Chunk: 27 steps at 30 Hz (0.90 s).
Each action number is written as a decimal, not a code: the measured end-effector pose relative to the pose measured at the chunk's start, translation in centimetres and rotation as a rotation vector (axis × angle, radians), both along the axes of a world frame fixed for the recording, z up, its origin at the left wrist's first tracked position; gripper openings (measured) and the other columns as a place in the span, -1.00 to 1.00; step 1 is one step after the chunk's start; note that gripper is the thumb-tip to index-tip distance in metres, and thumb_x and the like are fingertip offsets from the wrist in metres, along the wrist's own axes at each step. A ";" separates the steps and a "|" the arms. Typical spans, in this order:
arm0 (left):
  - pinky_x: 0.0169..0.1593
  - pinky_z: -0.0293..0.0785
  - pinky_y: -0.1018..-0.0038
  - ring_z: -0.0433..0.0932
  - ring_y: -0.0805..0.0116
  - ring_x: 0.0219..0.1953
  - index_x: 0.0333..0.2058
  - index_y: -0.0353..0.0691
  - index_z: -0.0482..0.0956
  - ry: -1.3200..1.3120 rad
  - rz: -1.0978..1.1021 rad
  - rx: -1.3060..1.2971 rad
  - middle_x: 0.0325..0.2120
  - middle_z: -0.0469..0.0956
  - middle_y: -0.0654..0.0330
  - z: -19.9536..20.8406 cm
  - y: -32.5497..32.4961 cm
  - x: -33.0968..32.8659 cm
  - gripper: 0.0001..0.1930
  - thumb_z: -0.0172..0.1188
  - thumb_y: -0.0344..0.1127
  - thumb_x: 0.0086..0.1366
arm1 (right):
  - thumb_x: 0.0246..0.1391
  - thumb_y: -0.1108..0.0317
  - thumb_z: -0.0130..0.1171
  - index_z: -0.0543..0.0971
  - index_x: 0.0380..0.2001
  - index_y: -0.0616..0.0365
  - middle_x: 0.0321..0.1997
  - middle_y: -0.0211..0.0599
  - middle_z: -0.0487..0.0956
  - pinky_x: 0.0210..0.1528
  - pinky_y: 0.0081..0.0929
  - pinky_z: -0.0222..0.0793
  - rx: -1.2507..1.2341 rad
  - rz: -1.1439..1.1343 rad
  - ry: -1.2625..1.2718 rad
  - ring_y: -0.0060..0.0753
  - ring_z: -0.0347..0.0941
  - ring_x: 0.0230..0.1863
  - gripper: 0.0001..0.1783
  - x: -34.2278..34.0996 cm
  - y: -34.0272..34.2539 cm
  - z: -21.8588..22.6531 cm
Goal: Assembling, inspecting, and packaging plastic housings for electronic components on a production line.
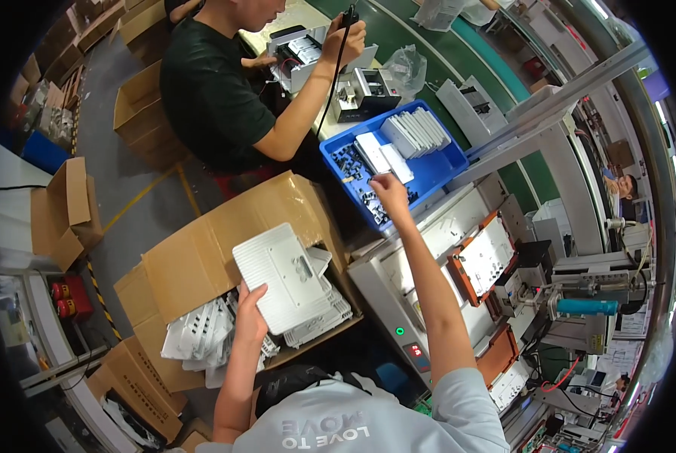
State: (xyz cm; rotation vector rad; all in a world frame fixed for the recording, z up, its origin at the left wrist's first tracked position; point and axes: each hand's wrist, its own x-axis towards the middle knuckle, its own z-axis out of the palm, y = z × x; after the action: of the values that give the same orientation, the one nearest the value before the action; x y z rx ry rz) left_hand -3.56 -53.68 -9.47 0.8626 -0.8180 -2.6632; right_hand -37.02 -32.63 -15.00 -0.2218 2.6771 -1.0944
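My left hand (250, 313) is closed on the lower left edge of a white ribbed plastic panel (275, 275), which it holds tilted above an open carton (195, 253). Over the blue bin (447, 175), my right arm is stretched forward. My right hand (389, 195) has its fingertips pinched together among small black parts (348, 164) and small light pieces; anything between the fingertips is too small to make out. Flat white pieces (383, 157) lie beside it in the bin, near a row of upright white plates (421, 133).
More white panels (319, 321) fill the carton. Right of it stands a machine with a lit green button (400, 331) and orange-framed fixtures (483, 257). A co-worker (217, 90) in dark clothing sits ahead, holding a black corded tool (348, 16) over an opened device (308, 51).
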 end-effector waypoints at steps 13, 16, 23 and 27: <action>0.18 0.24 0.35 0.34 0.23 0.12 0.21 -0.28 0.15 -0.141 0.025 0.029 0.07 0.36 0.07 -0.2 -0.3 1.7 -0.41 0.05 -0.51 0.18 | -0.04 0.33 0.11 0.42 -0.35 0.20 -0.45 0.02 0.56 -0.27 -0.03 0.41 0.504 -0.161 0.604 0.10 0.51 -0.38 -0.79 -7.5 2.9 -3.5; 0.17 0.25 0.36 0.34 0.25 0.12 0.21 -0.26 0.15 -0.107 -0.026 0.026 0.06 0.36 0.08 -0.5 -0.1 0.5 -0.41 0.05 -0.50 0.19 | 0.11 0.37 0.06 0.43 -0.21 0.23 -0.38 -0.08 0.57 -0.28 -0.29 0.40 0.170 -0.129 0.698 -0.16 0.53 -0.35 -0.80 -5.1 3.1 3.2; 0.17 0.27 0.38 0.36 0.29 0.10 0.19 -0.24 0.18 -0.017 -0.205 -0.010 0.05 0.37 0.10 1.8 1.5 -0.7 -0.45 0.06 -0.52 0.21 | 0.19 0.32 0.06 0.52 -0.05 0.13 -0.12 -0.37 0.53 0.04 -0.52 0.29 -0.298 0.450 -0.124 -0.53 0.40 -0.06 -0.72 10.4 3.6 17.5; 0.15 0.28 0.42 0.37 0.35 0.09 0.19 -0.24 0.18 0.052 -0.393 -0.048 0.05 0.37 0.12 3.7 4.8 -1.6 -0.45 0.09 -0.50 0.22 | 0.15 0.25 0.13 0.54 -0.06 0.09 -0.25 -0.29 0.50 -0.11 -0.49 0.33 -0.214 0.617 -0.282 -0.44 0.43 -0.19 -0.69 16.5 4.1 17.8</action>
State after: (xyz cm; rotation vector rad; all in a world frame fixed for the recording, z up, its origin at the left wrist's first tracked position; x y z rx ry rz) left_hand -5.17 -48.85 -5.78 0.6748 -1.1362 -2.9659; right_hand -20.52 -28.58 2.80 -0.8020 2.0267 -1.0940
